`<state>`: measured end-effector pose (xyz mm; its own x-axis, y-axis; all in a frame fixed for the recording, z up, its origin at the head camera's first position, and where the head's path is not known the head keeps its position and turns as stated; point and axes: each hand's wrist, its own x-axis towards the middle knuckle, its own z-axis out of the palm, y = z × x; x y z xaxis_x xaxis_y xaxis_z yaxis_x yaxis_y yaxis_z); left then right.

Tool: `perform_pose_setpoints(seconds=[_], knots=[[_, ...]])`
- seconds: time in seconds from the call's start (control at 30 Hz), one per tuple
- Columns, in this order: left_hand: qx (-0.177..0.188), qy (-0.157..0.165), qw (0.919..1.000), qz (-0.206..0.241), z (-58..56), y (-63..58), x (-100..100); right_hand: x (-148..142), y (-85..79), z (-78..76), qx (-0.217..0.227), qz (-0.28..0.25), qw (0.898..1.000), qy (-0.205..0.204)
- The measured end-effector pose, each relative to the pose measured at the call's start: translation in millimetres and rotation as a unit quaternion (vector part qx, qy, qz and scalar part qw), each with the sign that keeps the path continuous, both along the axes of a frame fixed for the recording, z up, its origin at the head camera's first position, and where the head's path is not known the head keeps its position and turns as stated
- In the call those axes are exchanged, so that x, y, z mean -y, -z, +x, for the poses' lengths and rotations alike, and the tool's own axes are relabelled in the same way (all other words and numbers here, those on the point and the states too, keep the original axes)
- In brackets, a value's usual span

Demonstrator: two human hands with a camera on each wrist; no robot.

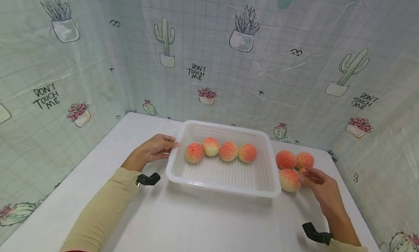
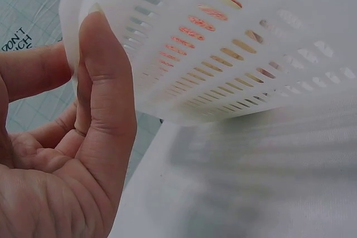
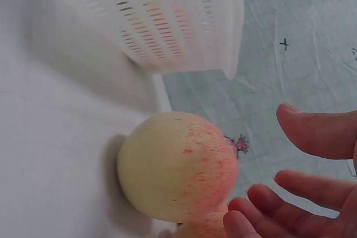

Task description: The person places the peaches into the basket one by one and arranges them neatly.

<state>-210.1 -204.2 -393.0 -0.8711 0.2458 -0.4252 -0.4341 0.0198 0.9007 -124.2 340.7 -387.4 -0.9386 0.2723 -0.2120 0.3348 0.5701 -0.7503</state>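
A white, rectangular plastic basket [image 1: 222, 179] with slotted sides and a perforated floor sits opening upward on the white surface [image 1: 212, 223]; the left hand [image 1: 156, 149] pinches its left rim. Inside, toward the back, four round peaches lie side by side in an uneven row: the leftmost [image 1: 194, 152], a second [image 1: 210, 146] set slightly farther back, a third [image 1: 228, 151] and the rightmost [image 1: 247, 152]. All are cream-yellow speckled with coral red.

Right of the basket, four more cluster together: two redder ones behind [image 1: 286, 159] [image 1: 304, 160], a paler front peach [image 1: 289, 180], and one [image 1: 302, 170] partly hidden by the right hand [image 1: 322, 192].
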Motion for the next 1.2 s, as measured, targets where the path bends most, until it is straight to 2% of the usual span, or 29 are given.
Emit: perform_pose_setpoints(seconds=[0.2, 0.37, 0.53, 0.87, 1.03, 1.2], knots=[[-0.002, 0.003, 1.0, -0.001, 1.2, -0.7, 0.5, 5.3, 13.2, -0.7, -0.012, -0.004, 1.0, -0.018], [-0.002, 0.004, 0.9999, -0.009, 1.8, -0.5, -0.8, 8.6, 19.1, -3.0, 0.005, 0.005, 0.999, -0.045], [-0.002, 0.002, 1.0, -0.008, 2.7, -1.3, -1.1, 13.3, 22.6, -1.9, 0.011, 0.016, 0.998, -0.053], [-0.005, 0.004, 1.0, -0.004, 4.6, -2.4, -1.9, 18.5, 26.9, -6.4, 0.023, 0.09, 0.993, -0.068], [-0.013, 0.004, 0.9999, -0.008, 5.4, -3.6, -2.6, 20.4, 31.4, -7.8, 0.012, 0.127, 0.99, -0.066], [-0.014, 0.001, 0.9998, -0.013, 7.1, -4.5, -1.1, 20.9, 32.4, -7.5, -0.003, 0.131, 0.99, -0.06]])
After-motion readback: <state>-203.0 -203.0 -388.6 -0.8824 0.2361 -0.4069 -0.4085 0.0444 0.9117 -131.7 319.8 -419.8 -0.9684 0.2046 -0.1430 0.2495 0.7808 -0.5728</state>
